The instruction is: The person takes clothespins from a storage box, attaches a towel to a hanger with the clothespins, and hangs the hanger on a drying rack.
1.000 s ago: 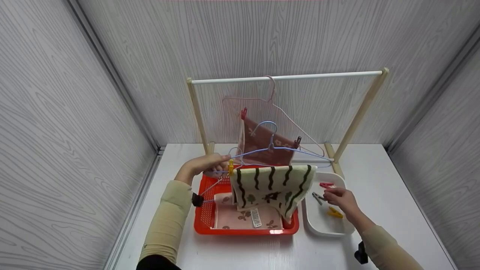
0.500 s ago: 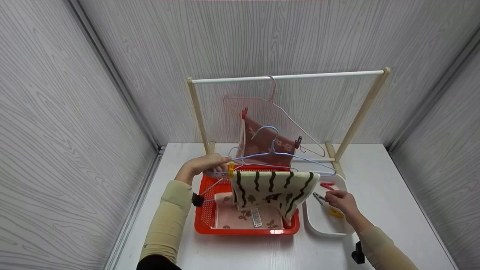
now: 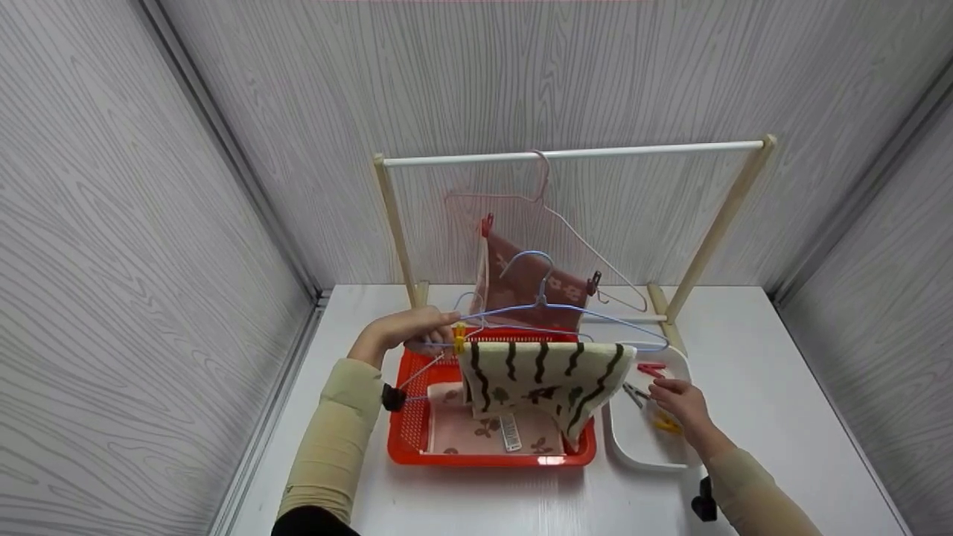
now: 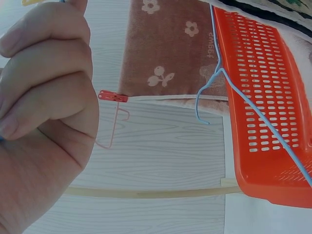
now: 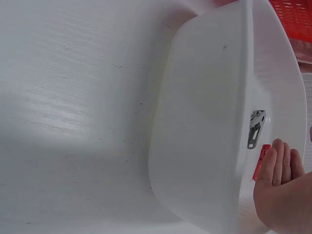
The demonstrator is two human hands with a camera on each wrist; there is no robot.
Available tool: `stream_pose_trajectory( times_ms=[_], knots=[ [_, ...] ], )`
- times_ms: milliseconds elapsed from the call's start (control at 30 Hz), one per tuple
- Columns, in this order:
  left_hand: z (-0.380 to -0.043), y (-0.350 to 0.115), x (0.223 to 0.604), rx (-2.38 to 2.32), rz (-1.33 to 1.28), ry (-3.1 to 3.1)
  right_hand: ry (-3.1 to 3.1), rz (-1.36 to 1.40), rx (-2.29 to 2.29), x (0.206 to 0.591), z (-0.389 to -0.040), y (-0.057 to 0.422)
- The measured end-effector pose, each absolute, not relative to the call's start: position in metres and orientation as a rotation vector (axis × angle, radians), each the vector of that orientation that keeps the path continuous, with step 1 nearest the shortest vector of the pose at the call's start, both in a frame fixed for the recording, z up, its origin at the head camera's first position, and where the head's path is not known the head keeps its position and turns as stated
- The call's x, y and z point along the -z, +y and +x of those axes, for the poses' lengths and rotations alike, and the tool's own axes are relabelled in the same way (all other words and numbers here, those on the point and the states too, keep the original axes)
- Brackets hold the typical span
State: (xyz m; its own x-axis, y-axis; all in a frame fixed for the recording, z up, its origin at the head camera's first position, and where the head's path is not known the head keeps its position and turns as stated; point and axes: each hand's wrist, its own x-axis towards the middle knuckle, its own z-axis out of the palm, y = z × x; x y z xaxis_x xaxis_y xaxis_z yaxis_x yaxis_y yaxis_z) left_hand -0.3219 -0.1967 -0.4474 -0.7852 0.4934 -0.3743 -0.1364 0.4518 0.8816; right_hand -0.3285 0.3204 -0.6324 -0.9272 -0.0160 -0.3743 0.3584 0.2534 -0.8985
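My left hand (image 3: 413, 327) grips the left end of a blue hanger (image 3: 543, 304). A cream towel (image 3: 543, 372) with dark wavy stripes drapes from its bar, and a yellow clothespin (image 3: 459, 339) sits at the towel's left top corner. My right hand (image 3: 681, 402) is over a white basin (image 5: 204, 112), its fingers fairly straight in the right wrist view, with nothing visible between them. Close to these fingers are a grey clothespin (image 5: 256, 129) and a red clothespin (image 5: 262, 158). Another yellow clothespin (image 3: 667, 423) is partly hidden beside the hand.
Below the towel stands a red basket (image 3: 406, 439) holding a folded pink towel (image 3: 469, 439). A second blue hanger (image 4: 258, 112) leans at the basket. Behind, a drying rack (image 3: 640, 152) carries a pink hanger (image 3: 588, 243) with a brown-pink towel (image 3: 521, 286) clipped on.
The right side of the blue hanger has dropped a little, and the towel's top edge with it. My right hand has shifted slightly right and down over the basin. The left hand keeps its grip.
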Motion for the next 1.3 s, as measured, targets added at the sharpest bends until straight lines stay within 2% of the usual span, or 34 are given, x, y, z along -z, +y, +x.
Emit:
stream_pose_trajectory(
  times_ms=[300,600,1300],
  knots=[
    [-0.322,-0.197,0.449,-1.359,0.304,2.053,2.206,0.364,1.727,0.642,-0.332,0.314],
    [-0.32,-0.197,0.45,-1.351,0.242,2.062,2.386,0.318,1.477,0.654,-0.334,0.311],
    [-0.32,-0.2,0.455,-1.361,0.41,2.008,2.471,0.25,1.325,0.664,-0.34,0.309]
  ],
)
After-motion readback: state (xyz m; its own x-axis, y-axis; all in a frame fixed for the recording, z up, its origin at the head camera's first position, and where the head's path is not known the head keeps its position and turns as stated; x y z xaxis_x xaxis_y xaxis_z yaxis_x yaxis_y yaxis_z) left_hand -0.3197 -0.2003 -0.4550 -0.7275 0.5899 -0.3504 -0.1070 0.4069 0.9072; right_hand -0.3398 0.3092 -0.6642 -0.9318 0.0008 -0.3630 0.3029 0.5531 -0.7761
